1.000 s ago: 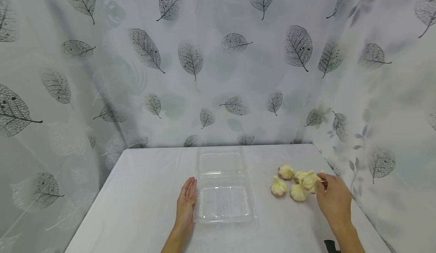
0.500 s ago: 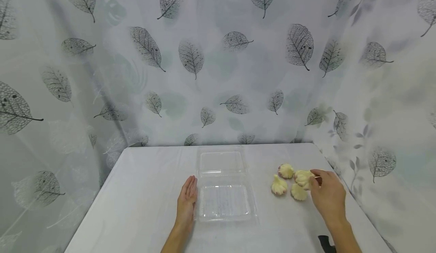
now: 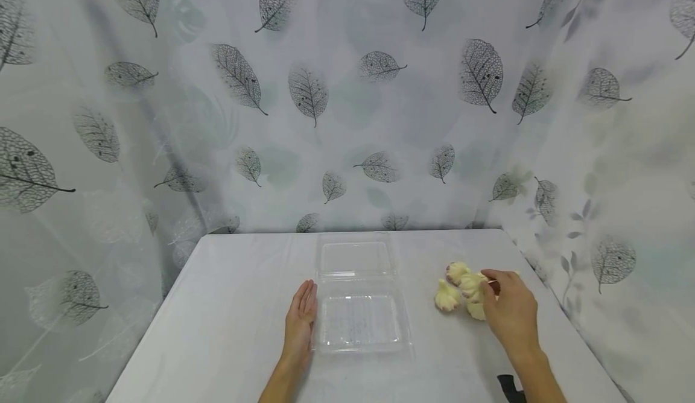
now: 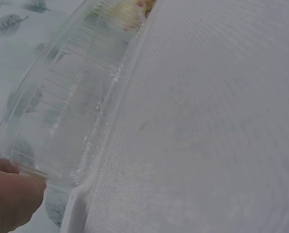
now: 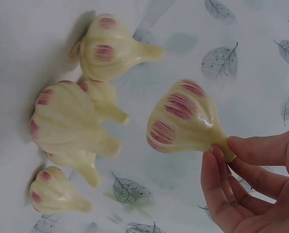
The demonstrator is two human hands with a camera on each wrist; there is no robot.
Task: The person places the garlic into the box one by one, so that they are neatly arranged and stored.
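1. While our right hand [image 3: 510, 311] pinches the garlic bulb [image 5: 180, 119] by its stem, body outward, the clear container [image 3: 359, 321] lies leftward.
2. Our left hand [image 3: 300, 318], nearer the container, rests straight-fingered at its left edge.

The left hand [image 3: 300, 318], 1 of 2 bare hands, sits at lower centre of the head view, fingers straight, close together, pointing up. At lower right, the right hand [image 3: 511, 312] pinches between thumb and fingertips, its forearm [image 3: 540, 376] slanting toward the bottom edge.
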